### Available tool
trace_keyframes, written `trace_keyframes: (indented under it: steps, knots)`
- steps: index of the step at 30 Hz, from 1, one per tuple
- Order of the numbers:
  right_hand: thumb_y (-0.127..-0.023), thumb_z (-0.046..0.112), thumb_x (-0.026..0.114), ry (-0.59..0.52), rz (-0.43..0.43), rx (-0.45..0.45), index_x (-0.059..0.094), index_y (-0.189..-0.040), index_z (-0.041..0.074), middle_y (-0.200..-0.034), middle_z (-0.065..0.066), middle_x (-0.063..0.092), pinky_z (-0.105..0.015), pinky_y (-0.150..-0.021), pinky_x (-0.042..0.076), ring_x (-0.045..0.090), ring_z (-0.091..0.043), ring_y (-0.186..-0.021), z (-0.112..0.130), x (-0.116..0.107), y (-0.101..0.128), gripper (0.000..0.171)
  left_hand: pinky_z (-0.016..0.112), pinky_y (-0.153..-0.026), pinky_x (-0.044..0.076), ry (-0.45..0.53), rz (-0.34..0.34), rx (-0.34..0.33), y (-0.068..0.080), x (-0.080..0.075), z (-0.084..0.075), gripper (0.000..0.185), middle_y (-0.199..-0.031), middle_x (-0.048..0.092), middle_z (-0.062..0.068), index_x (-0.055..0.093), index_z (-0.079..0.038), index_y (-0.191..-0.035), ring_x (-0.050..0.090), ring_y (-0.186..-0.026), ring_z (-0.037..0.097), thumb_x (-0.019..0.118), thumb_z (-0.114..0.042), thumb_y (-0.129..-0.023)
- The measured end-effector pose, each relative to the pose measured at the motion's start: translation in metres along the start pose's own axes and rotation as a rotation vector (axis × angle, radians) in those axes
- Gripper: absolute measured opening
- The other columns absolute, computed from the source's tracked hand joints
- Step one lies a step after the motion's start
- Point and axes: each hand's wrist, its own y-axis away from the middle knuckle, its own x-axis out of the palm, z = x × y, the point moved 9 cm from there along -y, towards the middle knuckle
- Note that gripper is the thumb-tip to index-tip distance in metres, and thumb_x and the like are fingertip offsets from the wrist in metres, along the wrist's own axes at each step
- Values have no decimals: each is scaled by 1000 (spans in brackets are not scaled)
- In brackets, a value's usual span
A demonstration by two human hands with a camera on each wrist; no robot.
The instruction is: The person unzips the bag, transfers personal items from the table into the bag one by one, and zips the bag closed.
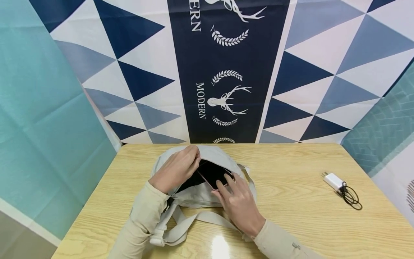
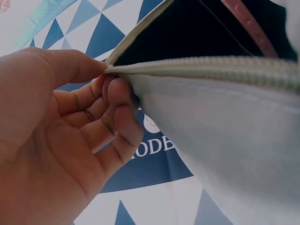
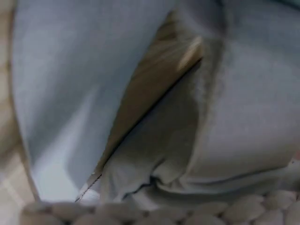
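A light grey bag lies on the table with its zipped mouth open and a dark inside. At the far side of the mouth, my left hand pinches the zipper edge between thumb and fingers, lifting it. My right hand grips a phone with a dark face and pink edge, which sits partly inside the mouth. The phone's pink side also shows in the left wrist view. Only pale fabric and a strap of the bag fill the right wrist view; the hand is hidden there.
A white charger plug lies on the wooden table at the right, beside a coiled black cable. The bag's loose straps and buckle spread toward the near side. A patterned cloth hangs behind the table.
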Motion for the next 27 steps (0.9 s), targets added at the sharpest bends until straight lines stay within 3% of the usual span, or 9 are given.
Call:
trace_keyframes:
  steps: [5, 15, 23, 27]
  knots:
    - [-103, 37, 54, -26, -32, 13, 75, -101, 2, -107, -26, 68, -56, -87, 53, 64, -47, -104, 0, 2, -2, 42, 23, -55, 42, -6, -1, 2, 0, 1, -1, 10, -83, 50, 0, 57, -9, -95, 45, -61, 9, 50, -7, -102]
    - [-96, 36, 64, -9, 62, 35, 75, -101, 3, -104, -24, 69, -53, -85, 54, 66, -43, -101, 6, 24, -11, 35, 24, -56, 44, -4, 20, -13, 2, 5, -1, 10, -84, 51, 1, 57, -8, -95, 47, -62, 10, 50, -7, -102]
    - [-88, 25, 77, 22, 305, 78, 72, -106, -1, -99, -23, 68, -47, -81, 56, 65, -40, -92, 9, 57, -11, 31, 25, -57, 45, -4, 4, -7, 1, 1, -1, 9, -86, 52, 1, 57, -8, -95, 48, -64, 11, 51, -7, -102]
    - [-88, 17, 78, 33, 378, 108, 70, -109, -3, -99, -21, 66, -41, -82, 55, 63, -35, -91, 4, 66, -6, 30, 25, -57, 45, 6, 4, -15, 1, -1, 1, 9, -86, 52, 0, 57, -9, -95, 48, -63, 10, 52, -7, -102]
